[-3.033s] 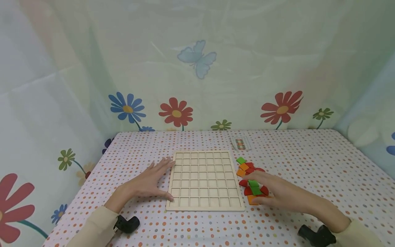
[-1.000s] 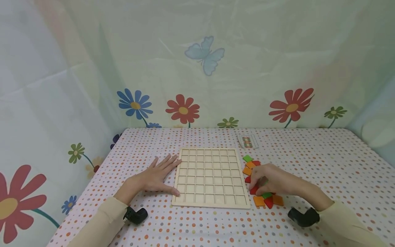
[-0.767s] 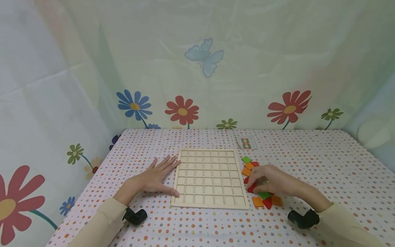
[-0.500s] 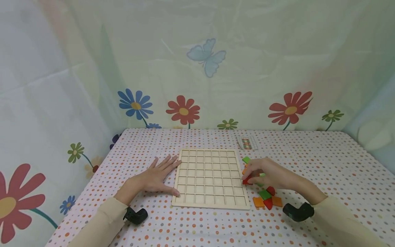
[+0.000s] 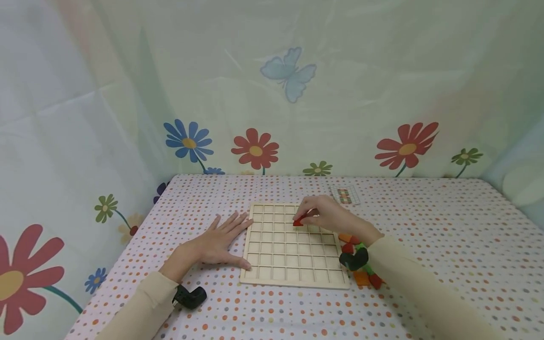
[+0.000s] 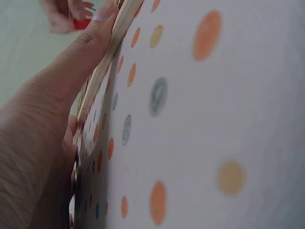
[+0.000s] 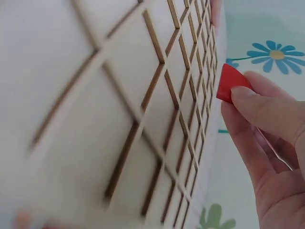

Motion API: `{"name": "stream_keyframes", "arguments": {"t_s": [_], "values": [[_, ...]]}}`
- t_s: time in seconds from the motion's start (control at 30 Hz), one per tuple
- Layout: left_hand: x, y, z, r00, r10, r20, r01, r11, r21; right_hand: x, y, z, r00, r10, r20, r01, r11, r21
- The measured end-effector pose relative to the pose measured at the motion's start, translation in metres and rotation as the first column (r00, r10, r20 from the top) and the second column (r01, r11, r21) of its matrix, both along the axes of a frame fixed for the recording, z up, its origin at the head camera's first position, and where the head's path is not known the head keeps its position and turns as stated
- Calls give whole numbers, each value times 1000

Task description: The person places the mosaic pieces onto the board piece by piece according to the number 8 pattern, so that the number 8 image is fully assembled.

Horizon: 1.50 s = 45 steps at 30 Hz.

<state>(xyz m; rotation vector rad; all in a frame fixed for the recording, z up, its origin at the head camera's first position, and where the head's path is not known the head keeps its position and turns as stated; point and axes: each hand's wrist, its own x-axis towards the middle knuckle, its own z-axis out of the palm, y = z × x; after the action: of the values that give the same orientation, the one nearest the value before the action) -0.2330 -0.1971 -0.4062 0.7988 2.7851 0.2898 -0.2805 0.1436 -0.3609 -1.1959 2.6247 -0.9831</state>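
Observation:
In the head view my right hand (image 5: 327, 213) is over the far half of a wooden grid board (image 5: 278, 260), pinching a red tile (image 5: 298, 222) between thumb and fingers. The right wrist view shows that red tile (image 7: 231, 83) with one rounded edge, held up off the board's square cells. My left hand (image 5: 217, 243) lies with fingers spread at the board's left edge, fingertips and thumb at its frame. The left wrist view has the left thumb (image 6: 78, 62) along the board's wooden edge (image 6: 102, 71).
Right of the board lie loose tiles, among them an orange tile (image 5: 361, 278) and a red tile (image 5: 376, 281), partly hidden by the right forearm. Behind them is a small card (image 5: 346, 194) with a coloured grid picture. A dotted cloth (image 5: 255, 311) covers the table.
The right hand has picked the red tile out of the loose tiles and carried it left and away from me, over the board. The left hand stays at the board's edge.

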Motion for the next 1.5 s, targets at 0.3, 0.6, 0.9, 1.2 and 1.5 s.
{"name": "stream_keyframes", "arguments": {"t_s": [0.3,0.6,0.9,1.2,1.5], "values": [[0,1,5,1000,-15,-10,15,1000,-2,-19,-37,-8,1000,8,17,-7,996,-94],[1,0,3,1000,-6,8,6,1000,-10,-24,-47,-19,1000,-11,26,13,997,-72],[-1,1,2,1000,-11,5,11,1000,-20,-27,-51,-15,1000,-17,5,17,999,-34],[-2,3,5,1000,-1,9,1,1000,-8,-31,-60,-9,997,37,-73,-34,998,44],[-3,0,3,1000,6,16,-5,999,-39,-33,-54,-9,993,120,19,-120,992,37]]}}
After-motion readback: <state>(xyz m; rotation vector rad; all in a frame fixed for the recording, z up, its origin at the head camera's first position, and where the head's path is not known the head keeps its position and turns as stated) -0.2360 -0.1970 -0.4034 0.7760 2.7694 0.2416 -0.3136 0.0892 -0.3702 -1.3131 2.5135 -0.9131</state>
